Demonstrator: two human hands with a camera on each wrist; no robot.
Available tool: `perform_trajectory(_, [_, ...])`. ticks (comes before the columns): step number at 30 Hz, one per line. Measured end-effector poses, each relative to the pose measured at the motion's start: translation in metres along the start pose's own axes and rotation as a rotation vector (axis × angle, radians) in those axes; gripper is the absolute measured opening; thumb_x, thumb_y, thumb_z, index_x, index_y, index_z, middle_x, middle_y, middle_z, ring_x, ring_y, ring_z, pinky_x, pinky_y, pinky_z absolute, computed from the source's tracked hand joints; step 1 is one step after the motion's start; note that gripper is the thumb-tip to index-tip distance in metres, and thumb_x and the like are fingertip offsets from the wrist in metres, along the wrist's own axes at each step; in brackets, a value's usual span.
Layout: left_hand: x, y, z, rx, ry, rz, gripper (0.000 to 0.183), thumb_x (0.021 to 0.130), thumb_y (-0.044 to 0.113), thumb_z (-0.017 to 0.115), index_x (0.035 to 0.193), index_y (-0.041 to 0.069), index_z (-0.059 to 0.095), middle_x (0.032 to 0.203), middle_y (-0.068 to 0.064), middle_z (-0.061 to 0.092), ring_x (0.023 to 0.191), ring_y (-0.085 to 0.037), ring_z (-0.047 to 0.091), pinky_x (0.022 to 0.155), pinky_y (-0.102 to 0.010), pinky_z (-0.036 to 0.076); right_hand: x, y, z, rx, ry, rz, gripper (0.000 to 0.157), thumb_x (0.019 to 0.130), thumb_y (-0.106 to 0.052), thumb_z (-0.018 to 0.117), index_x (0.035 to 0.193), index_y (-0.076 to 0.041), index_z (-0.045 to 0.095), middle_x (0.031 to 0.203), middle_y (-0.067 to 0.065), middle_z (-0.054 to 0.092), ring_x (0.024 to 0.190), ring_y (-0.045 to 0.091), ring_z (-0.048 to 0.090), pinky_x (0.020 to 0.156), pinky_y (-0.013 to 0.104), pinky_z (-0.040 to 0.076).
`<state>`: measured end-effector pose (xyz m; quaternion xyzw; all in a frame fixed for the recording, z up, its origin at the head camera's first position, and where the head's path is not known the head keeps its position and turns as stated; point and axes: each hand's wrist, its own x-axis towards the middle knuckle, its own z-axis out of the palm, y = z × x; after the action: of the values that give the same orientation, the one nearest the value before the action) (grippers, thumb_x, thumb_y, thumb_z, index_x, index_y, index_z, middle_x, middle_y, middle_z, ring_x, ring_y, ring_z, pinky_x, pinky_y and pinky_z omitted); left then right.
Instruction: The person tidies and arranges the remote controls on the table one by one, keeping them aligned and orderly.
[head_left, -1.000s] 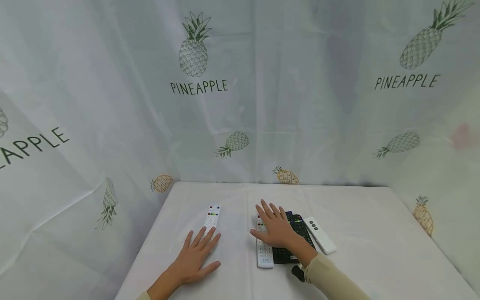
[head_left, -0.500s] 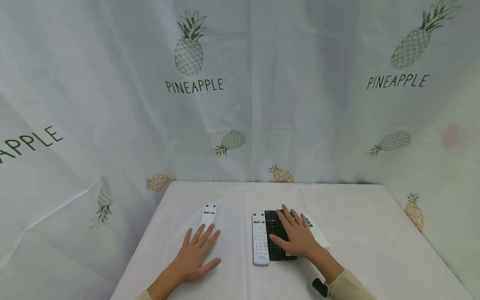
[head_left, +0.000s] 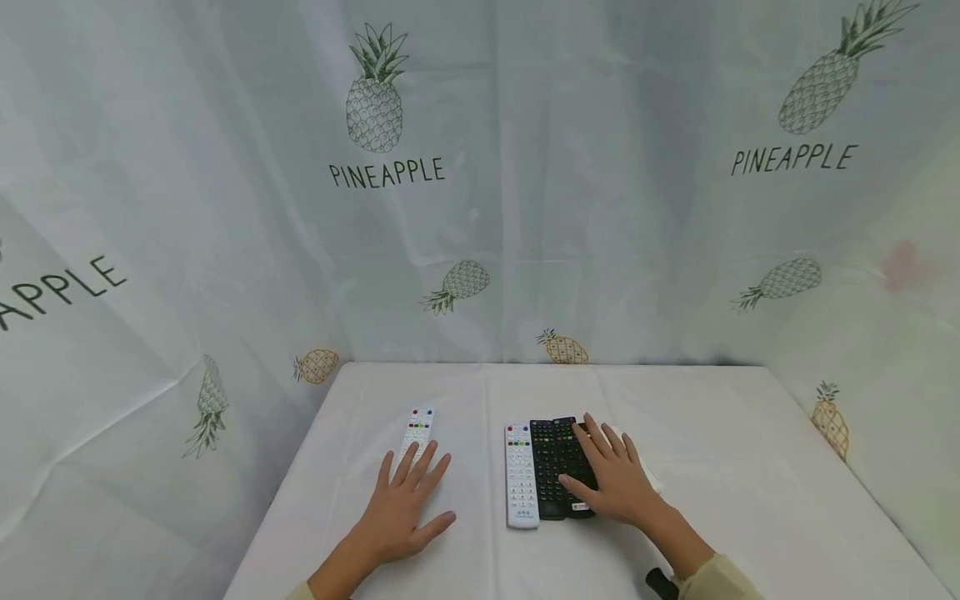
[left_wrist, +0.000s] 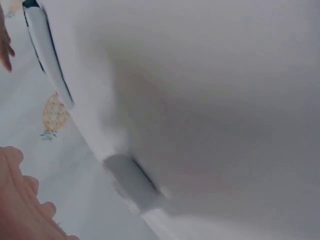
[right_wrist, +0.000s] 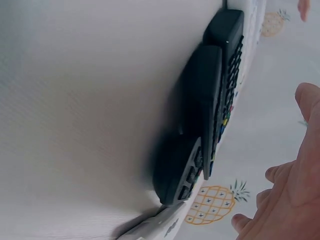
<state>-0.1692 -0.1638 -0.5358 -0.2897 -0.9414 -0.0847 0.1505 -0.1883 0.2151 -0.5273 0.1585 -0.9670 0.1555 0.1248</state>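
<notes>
My left hand [head_left: 401, 512] hovers with spread fingers over the near end of a white remote control [head_left: 417, 428], whose lower part it hides. The left wrist view shows a gap between this hand [left_wrist: 22, 200] and the remote [left_wrist: 132, 182]. My right hand [head_left: 618, 483], also spread and holding nothing, is above the right part of a row of remotes. A white remote control [head_left: 521, 492] and two black ones lie side by side there, the left black remote [head_left: 547, 475] nearest the white. In the right wrist view another black remote [right_wrist: 172, 172] lies under the hand [right_wrist: 285, 195].
A slim white remote [right_wrist: 157, 225] lies at the row's right end, mostly hidden by the right hand in the head view. All rest on a white-covered table [head_left: 675, 400]. A pineapple-print curtain [head_left: 637, 208] hangs behind and beside it.
My right hand has moved rightward across the row, uncovering the white remote and then the black ones. My left hand stays nearly in place. The head view has shifted slightly.
</notes>
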Motion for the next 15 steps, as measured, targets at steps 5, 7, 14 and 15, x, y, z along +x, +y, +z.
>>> perform_trajectory(5, [0.006,0.017,-0.002,-0.019,-0.016,0.03,0.079,0.094,0.064,0.048,0.159,0.028,0.021,0.167,0.0,0.017,0.152,-0.034,0.019,0.112,-0.069,0.014,-0.004,0.0,0.002,-0.001,0.015,-0.003,0.088,0.087,-0.062,0.062,0.152,-0.008,0.037,0.161,0.017,0.029,0.144,0.047,0.03,0.112,0.07,0.017])
perform_trajectory(7, [0.007,0.023,-0.001,-0.041,-0.046,0.033,0.079,0.094,0.063,0.05,0.159,0.029,0.02,0.167,0.002,0.013,0.154,-0.032,0.015,0.113,-0.068,0.011,-0.005,-0.001,0.002,-0.006,0.012,-0.004,0.088,0.087,-0.062,0.061,0.153,-0.007,0.037,0.161,0.017,0.029,0.143,0.047,0.03,0.112,0.069,0.018])
perform_trajectory(14, [0.006,0.036,0.004,-0.082,-0.127,0.039,0.077,0.094,0.063,0.049,0.159,0.031,0.021,0.168,0.004,0.012,0.154,-0.032,0.013,0.114,-0.067,0.007,-0.004,-0.002,0.005,-0.012,-0.018,0.001,0.09,0.088,-0.064,0.059,0.155,-0.009,0.033,0.163,0.013,0.025,0.146,0.044,0.027,0.114,0.067,0.016])
perform_trajectory(15, [0.006,0.037,0.005,-0.082,-0.139,0.039,0.077,0.094,0.064,0.048,0.159,0.032,0.02,0.168,0.005,0.012,0.153,-0.031,0.013,0.114,-0.067,0.008,-0.004,-0.002,0.006,-0.014,-0.017,-0.002,0.09,0.088,-0.065,0.058,0.155,-0.009,0.033,0.164,0.013,0.024,0.147,0.043,0.027,0.115,0.067,0.016])
